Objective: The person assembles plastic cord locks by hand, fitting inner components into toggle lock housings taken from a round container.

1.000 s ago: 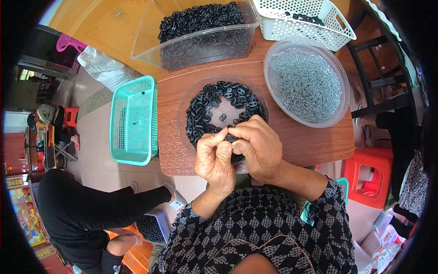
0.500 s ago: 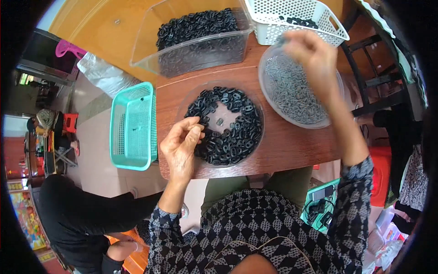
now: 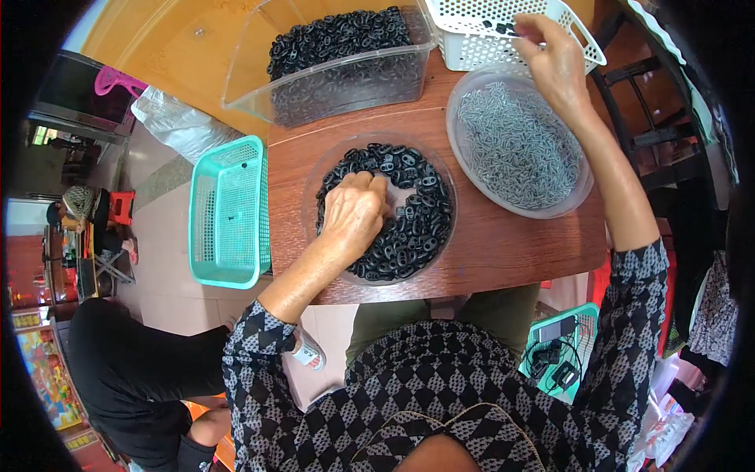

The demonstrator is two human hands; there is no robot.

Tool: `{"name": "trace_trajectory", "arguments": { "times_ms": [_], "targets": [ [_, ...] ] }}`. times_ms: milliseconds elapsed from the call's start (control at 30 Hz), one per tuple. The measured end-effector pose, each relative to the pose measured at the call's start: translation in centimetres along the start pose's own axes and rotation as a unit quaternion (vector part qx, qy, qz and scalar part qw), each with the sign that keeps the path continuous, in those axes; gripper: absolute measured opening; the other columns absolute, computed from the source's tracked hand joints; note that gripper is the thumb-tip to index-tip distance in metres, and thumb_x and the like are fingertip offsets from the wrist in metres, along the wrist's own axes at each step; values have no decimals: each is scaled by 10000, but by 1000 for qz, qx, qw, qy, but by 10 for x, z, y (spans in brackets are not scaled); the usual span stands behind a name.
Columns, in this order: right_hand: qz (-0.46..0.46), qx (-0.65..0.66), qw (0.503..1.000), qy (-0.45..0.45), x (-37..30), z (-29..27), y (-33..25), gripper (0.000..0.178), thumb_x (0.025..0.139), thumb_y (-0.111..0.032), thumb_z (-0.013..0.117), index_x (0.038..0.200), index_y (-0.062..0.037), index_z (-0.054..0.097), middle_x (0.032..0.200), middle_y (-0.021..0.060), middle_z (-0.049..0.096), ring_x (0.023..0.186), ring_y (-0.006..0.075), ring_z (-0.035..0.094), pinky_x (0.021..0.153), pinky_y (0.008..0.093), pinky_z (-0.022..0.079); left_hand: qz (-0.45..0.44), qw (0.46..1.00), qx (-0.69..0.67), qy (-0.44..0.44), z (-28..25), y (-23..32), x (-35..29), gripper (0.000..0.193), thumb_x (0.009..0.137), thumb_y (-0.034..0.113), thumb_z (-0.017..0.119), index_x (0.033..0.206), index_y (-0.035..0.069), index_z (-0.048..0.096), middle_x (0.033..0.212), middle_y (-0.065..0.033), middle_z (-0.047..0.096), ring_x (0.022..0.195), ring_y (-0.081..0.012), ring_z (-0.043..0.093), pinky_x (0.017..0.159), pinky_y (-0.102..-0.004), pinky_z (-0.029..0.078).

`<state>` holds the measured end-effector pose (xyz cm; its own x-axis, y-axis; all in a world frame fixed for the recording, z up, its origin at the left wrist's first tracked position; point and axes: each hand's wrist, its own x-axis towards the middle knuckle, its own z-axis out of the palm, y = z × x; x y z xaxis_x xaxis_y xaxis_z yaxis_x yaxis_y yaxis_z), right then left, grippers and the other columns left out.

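Note:
My left hand [image 3: 355, 208] reaches into a round clear tray [image 3: 312, 177] of small black oval plastic pieces [image 3: 413, 240] with two holes each. Its fingers are curled down among the pieces, and their tips are hidden, so what they pinch does not show. Over the white perforated basket [image 3: 472, 53] at the back right is my right hand [image 3: 557, 69], with thumb and fingers bent but apart; nothing shows between them. A few black pieces [image 3: 497, 27] lie in that basket beside its fingertips. Below the right wrist, a round bowl [image 3: 464, 153] holds many small grey metal pins [image 3: 519, 145].
A clear bin [image 3: 338, 94] heaped with black pieces stands at the back of the brown table [image 3: 503, 252]. Left of the table is a turquoise basket [image 3: 228, 271]. A person in black [image 3: 134, 370] sits at the lower left. Another turquoise basket [image 3: 586, 322] holds cables at right.
My left hand has gone from the tray's left edge into the pieces, turning its back upward. My right hand has moved from above the pin bowl up and right to the white basket.

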<state>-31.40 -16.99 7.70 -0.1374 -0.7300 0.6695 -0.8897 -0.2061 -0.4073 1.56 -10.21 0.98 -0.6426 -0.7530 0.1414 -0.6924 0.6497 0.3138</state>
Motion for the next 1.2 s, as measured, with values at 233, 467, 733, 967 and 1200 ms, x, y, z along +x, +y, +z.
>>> {"name": "trace_trajectory", "arguments": {
  "times_ms": [233,467,733,967,1200],
  "targets": [
    [-3,156,986,-53,-48,-5,-60,176,805,-62,604,969,-12,644,906,151,649,820,262,627,730,336,489,-42,991,-108,-61,-4,-9,8,209,661,33,719,843,29,616,781,-114,603,724,-257,619,648,-376,488],
    [80,387,898,-192,-108,-10,-119,130,787,-24,636,914,-19,661,858,94,648,789,194,624,708,316,491,-232,747,-622,24,-38,10,-8,226,720,8,751,883,1,595,792,-46,618,627,-159,586,595,-258,497],
    [159,559,775,-249,-132,3,-161,120,788,-6,647,907,-8,669,759,44,575,667,101,595,594,222,472,-155,504,-849,49,-22,28,-24,253,786,2,684,998,-25,550,859,-114,637,760,-187,614,600,-284,517],
    [192,564,763,-251,-129,0,-160,31,782,-3,646,807,3,629,757,36,560,647,78,550,555,203,434,-195,548,-807,100,-30,47,-28,222,820,77,670,966,-35,547,864,-123,618,719,-208,613,585,-324,521],
    [109,439,857,-248,-131,9,-149,53,778,-74,619,774,-23,632,698,75,546,699,203,529,648,328,430,-208,614,-745,159,-22,53,-31,204,798,-51,655,987,-54,578,862,-135,646,717,-196,651,594,-291,560]
  ]
}}
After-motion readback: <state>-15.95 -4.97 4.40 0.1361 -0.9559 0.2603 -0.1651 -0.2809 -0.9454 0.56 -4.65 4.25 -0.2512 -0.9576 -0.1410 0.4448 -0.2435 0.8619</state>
